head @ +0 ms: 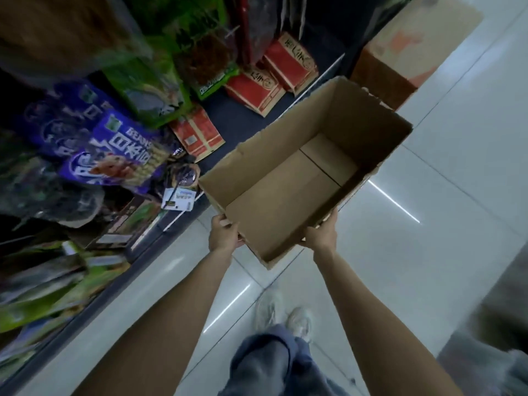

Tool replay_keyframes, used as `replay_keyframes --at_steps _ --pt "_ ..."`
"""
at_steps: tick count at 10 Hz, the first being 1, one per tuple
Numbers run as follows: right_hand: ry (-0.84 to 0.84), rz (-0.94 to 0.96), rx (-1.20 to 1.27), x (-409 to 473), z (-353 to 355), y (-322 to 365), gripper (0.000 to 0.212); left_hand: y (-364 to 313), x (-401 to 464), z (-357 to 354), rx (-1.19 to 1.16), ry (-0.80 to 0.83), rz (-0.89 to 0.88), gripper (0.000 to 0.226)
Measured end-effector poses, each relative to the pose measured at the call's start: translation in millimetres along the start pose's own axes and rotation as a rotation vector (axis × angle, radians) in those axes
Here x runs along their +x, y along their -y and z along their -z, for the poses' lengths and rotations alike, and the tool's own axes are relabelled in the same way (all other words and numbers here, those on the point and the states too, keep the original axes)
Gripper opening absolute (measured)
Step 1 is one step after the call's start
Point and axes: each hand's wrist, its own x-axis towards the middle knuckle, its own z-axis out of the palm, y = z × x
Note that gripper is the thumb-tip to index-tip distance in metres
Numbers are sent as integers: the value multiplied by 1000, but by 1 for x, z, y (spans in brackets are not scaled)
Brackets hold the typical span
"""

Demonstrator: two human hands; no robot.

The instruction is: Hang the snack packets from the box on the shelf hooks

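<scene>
Left fingers: we see the fingers (225, 222) of the left hand (224, 234) curled over the near-left corner of the cardboard box (285, 207), thumb on top of the rim, closed on the cardboard.
Right fingers: the right hand (321, 234) clasps the near-right wall of the same box from outside; its fingertips pass behind the cardboard, so we cannot tell how far they wrap.
Forearms: both bare forearms run from 6 o'clock up to the box, roughly parallel.
Box: open at the top, held above the floor between the two hands, tilted, with its far end towards 1 o'clock. We see only the bare inner bottom and its seam; no packet shows inside.
Snack packets: purple packets (114, 150) hang at 9 o'clock on the shelf; green packets (160, 90) hang above them towards 11 o'clock. Much of this area is blurred, and we cannot make out the hooks.
Lower shelf: red cartons (274, 78) lie on the dark shelf board at 12 o'clock, just beyond the box's far-left edge.
Price tag: a white tag (178, 199) sits at the shelf edge, just left of the box's near-left corner.
Second carton: a closed brown carton (400, 61) stands on the floor at 1 o'clock, beyond the held box.
Floor: pale glossy tiles (457, 167); the person's trouser legs and light shoes (283, 312) show at 6 o'clock.
</scene>
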Motion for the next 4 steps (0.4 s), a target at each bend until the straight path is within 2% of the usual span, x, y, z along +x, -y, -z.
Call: replay_keyframes --at_steps 1,2,3,4 --pt "-10 25 18 69 -18 -7 97 11 71 -38 -84 -13 17 29" --pt "7 134 -2 114 -36 -7 91 15 116 -61 -102 47 51 41" --pt "40 149 -1 132 -39 -3 87 12 131 -66 -82 162 93 63" --pt "40 105 -134 112 -33 13 75 -12 104 -54 -59 210 33 68"
